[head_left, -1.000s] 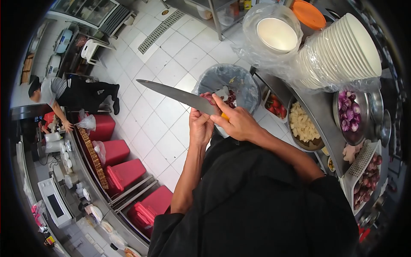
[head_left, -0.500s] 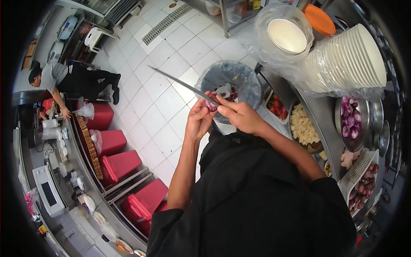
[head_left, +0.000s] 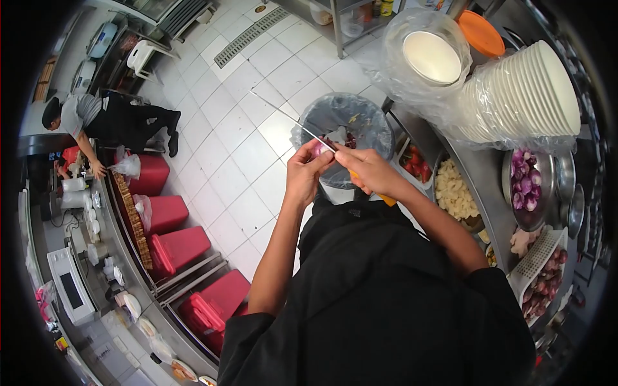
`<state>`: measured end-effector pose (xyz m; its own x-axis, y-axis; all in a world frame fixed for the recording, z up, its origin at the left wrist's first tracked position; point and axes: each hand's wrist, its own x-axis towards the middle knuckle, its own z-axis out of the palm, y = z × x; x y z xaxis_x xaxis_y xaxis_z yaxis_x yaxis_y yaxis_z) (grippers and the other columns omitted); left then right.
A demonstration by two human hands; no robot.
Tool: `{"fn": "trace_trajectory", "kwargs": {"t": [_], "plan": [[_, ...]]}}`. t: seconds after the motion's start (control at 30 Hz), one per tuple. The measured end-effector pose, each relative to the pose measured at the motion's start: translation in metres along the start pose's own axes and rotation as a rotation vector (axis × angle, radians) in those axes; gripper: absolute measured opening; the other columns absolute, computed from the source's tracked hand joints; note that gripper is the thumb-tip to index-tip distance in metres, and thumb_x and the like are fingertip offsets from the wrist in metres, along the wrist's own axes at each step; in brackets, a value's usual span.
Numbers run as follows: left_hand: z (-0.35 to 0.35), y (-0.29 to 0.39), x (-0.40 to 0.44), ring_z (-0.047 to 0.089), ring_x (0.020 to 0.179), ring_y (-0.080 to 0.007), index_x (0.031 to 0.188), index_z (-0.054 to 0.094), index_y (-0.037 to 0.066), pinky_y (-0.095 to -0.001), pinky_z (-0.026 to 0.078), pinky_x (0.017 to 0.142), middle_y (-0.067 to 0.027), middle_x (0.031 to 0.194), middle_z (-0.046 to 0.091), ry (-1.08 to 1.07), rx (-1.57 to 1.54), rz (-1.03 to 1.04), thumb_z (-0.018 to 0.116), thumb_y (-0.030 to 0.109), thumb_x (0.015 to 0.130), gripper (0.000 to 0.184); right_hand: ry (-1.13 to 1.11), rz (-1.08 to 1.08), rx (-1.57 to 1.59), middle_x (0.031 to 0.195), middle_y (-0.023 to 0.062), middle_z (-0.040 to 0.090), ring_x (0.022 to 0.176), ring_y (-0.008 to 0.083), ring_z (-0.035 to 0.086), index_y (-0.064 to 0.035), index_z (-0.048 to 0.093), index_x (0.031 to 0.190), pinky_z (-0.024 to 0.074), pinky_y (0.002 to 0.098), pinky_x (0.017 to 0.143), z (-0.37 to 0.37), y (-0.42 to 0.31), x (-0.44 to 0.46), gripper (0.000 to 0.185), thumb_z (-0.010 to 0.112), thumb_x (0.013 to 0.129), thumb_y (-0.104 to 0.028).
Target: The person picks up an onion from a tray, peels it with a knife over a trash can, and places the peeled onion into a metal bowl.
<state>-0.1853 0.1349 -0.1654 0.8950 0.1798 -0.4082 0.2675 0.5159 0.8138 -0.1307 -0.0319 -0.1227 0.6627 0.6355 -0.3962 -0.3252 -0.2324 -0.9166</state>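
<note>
My left hand (head_left: 305, 175) is closed round a purple onion (head_left: 320, 148), partly hidden by the fingers. A long knife (head_left: 290, 118) with a yellow handle is gripped in my right hand (head_left: 370, 172); its blade is seen nearly edge-on and lies against the onion, pointing up and left. Just beyond both hands stands a bin (head_left: 373, 122) lined with a clear bag, with peelings inside. To the right, peeled purple onions (head_left: 526, 180) fill a metal bowl, and unpeeled ones (head_left: 546, 281) lie in a white basket (head_left: 535, 258).
Stacked white containers (head_left: 515, 96) in plastic stand on the right counter, near an orange lid (head_left: 481, 33). Below them are a bowl of pale pieces (head_left: 456, 190) and a tray of red vegetables (head_left: 415, 163). At left, another person (head_left: 109, 122) leans over a counter beside red bins (head_left: 180, 248).
The knife blade has turned from showing its flat side to nearly edge-on, and its tip has shifted right. More of the yellow handle shows than half a second ago. The view has shifted slightly.
</note>
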Motion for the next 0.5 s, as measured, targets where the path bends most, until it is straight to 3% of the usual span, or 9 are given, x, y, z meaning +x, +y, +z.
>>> {"fn": "trace_trajectory", "kwargs": {"t": [0.07, 0.1, 0.17, 0.5], "plan": [[-0.001, -0.001, 0.002, 0.062, 0.093, -0.0182, 0.12, 0.05, -0.004, -0.0315, 0.054, 0.084, -0.0114, 0.106, 0.06, 0.045, -0.011, -0.001, 0.06, -0.005, 0.085, 0.036, -0.063, 0.158, 0.11, 0.052, -0.001, 0.042, 0.04, 0.0068, 0.039, -0.0056, 0.064, 0.095, 0.0345, 0.0227, 0.037, -0.008, -0.006, 0.001, 0.043, 0.047, 0.094, -0.045], [-0.004, -0.003, 0.002, 0.062, 0.094, -0.019, 0.12, 0.05, -0.005, -0.0325, 0.054, 0.086, -0.0125, 0.107, 0.06, 0.048, -0.047, 0.012, 0.059, -0.005, 0.085, 0.037, -0.062, 0.159, 0.111, 0.052, -0.001, 0.042, 0.04, 0.0068, 0.039, -0.0056, 0.064, 0.095, 0.0345, 0.0227, 0.037, -0.01, -0.004, 0.002, 0.043, 0.047, 0.094, -0.045], [-0.009, -0.006, 0.001, 0.062, 0.095, -0.0199, 0.12, 0.049, -0.005, -0.0335, 0.054, 0.087, -0.0135, 0.107, 0.059, 0.049, -0.082, 0.025, 0.059, -0.005, 0.085, 0.037, -0.11, 0.179, 0.2, 0.052, 0.0014, 0.045, 0.039, 0.0079, 0.041, -0.0057, 0.053, 0.074, 0.0343, 0.0235, 0.037, -0.013, 0.001, 0.006, 0.047, 0.046, 0.093, -0.048], [-0.04, -0.004, -0.015, 0.059, 0.104, -0.0255, 0.122, 0.049, -0.004, -0.0424, 0.047, 0.098, -0.0165, 0.112, 0.059, -0.001, -0.197, 0.08, 0.059, -0.005, 0.084, 0.04, -0.263, 0.213, 0.336, 0.055, 0.0028, 0.046, 0.038, 0.008, 0.041, -0.008, 0.047, 0.075, 0.0335, 0.0218, 0.035, -0.009, 0.005, 0.025, 0.047, 0.048, 0.093, -0.051]]}}
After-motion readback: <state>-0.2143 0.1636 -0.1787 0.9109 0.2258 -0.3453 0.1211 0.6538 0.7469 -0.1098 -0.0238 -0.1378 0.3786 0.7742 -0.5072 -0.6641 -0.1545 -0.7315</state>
